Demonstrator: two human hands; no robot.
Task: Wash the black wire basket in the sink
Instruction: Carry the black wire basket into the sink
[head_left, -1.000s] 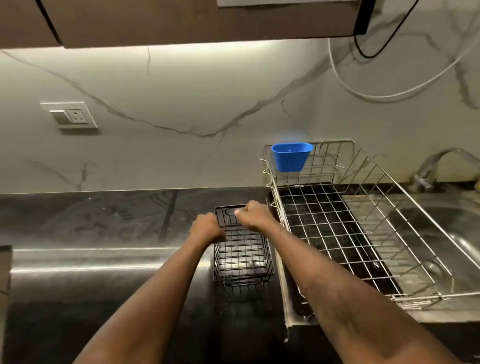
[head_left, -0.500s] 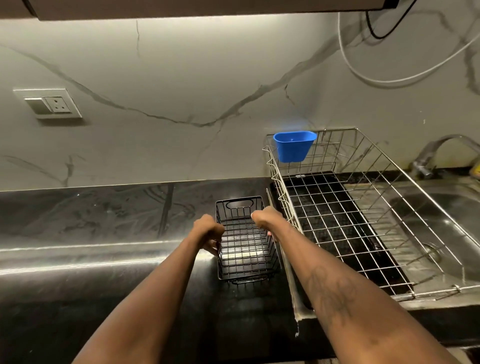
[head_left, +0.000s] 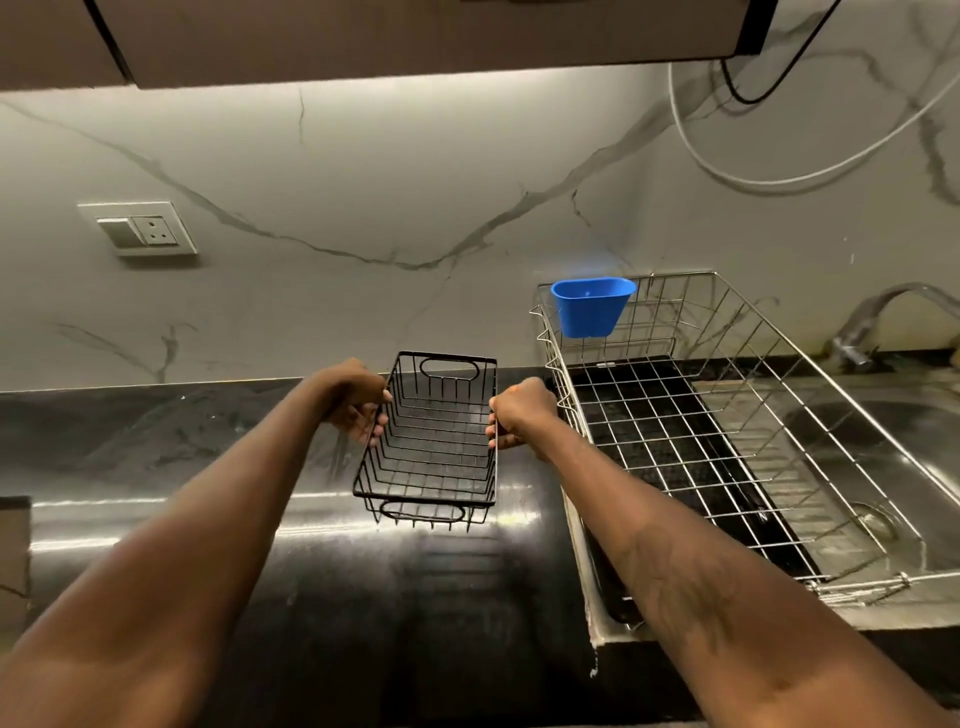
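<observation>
Black wire basket (head_left: 431, 447) held above dark counter (head_left: 156, 441), left of sink (head_left: 883, 467). Left hand (head_left: 358, 397) grips left rim, right hand (head_left: 519, 413) grips right rim. Basket empty.

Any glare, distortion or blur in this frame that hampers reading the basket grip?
Head view: under-cabinet light throws glare streaks on the black countertop; wide-angle lens bows the edges; black wire basket, left hand and right hand stay sharp and legible.
</observation>
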